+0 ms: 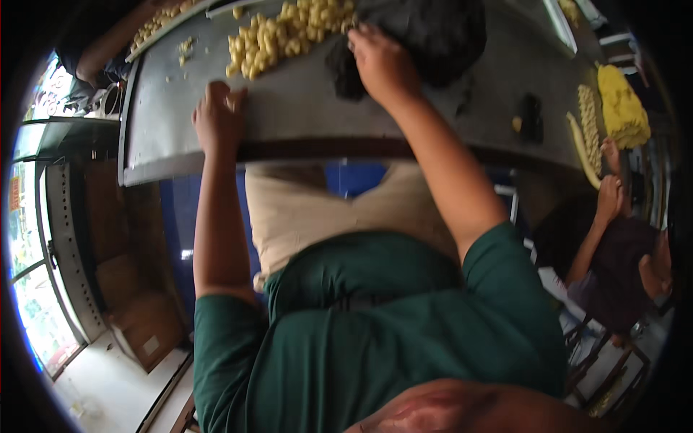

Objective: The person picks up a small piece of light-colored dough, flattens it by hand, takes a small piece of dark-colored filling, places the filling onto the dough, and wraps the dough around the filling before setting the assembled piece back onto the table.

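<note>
My right hand rests on a dark, dough-like mass, its bent fingers pressed against it at the far middle of the table. The larger dark lump lies to the right of this hand, and a smaller dark lump sits at its left. Near the table's front edge, my left hand is closed with curled fingers; whatever is in it, if anything, is hidden. Beyond it spreads a pile of small yellow dough-like pieces.
The grey metal table has a raised front edge. A dark block lies on its right. Further right are a yellow bundle, rows of pale pieces and another person's hands. A co-worker's arm shows at far left.
</note>
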`<state>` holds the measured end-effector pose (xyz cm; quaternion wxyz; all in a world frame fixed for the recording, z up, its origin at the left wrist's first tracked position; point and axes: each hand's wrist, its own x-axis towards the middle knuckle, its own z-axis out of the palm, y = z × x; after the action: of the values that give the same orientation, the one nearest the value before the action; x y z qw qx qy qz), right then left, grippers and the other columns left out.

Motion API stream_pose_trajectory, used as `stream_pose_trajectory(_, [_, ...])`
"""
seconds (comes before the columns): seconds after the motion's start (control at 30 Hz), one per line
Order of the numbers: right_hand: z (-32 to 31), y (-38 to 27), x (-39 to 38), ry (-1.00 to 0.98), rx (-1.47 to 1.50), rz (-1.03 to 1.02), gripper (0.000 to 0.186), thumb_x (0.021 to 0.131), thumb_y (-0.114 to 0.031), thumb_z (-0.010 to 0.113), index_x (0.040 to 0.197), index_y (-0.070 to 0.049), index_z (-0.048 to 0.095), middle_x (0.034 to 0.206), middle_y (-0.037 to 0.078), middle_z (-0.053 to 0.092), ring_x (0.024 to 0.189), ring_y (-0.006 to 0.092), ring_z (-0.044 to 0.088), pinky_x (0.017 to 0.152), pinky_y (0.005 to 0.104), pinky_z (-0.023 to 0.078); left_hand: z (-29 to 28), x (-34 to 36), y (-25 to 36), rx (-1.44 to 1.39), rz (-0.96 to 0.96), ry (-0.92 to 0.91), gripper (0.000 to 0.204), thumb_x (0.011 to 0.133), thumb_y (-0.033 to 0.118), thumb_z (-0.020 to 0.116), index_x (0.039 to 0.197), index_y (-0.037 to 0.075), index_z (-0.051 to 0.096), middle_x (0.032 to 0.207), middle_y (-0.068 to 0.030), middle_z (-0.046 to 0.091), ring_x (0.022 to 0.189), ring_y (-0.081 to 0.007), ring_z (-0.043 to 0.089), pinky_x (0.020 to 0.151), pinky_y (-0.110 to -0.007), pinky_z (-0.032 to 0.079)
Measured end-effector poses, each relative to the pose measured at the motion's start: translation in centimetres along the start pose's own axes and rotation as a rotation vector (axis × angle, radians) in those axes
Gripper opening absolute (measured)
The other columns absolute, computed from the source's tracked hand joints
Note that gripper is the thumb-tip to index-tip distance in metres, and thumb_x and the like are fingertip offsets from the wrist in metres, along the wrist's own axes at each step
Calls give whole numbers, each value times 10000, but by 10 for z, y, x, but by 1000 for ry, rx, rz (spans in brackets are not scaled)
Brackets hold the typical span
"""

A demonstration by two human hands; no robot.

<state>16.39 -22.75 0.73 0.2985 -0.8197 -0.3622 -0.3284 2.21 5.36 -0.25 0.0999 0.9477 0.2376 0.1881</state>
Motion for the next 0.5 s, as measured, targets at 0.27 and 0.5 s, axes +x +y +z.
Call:
stream_pose_trajectory(0.27, [-64,-23,-61,-541,-42,111,293,879,-87,654,1164,-34,697,1197,169,707,1175,342,649,1000,400,533,-15,-37,17,-122,154,89,262,949,385,688,1110,182,721,1139,-58,726,1089,-290,657,1017,-413,435])
stream_pose_trajectory(0.5, [4,-13,-15,-356,-133,251,383,1012,-183,486,1344,-35,607,1468,172,559,1355,324,530,1121,414,450,-21,-42,9,-119,74,26,275,986,357,649,1139,146,734,1140,-104,736,1071,-307,659,1040,-426,431])
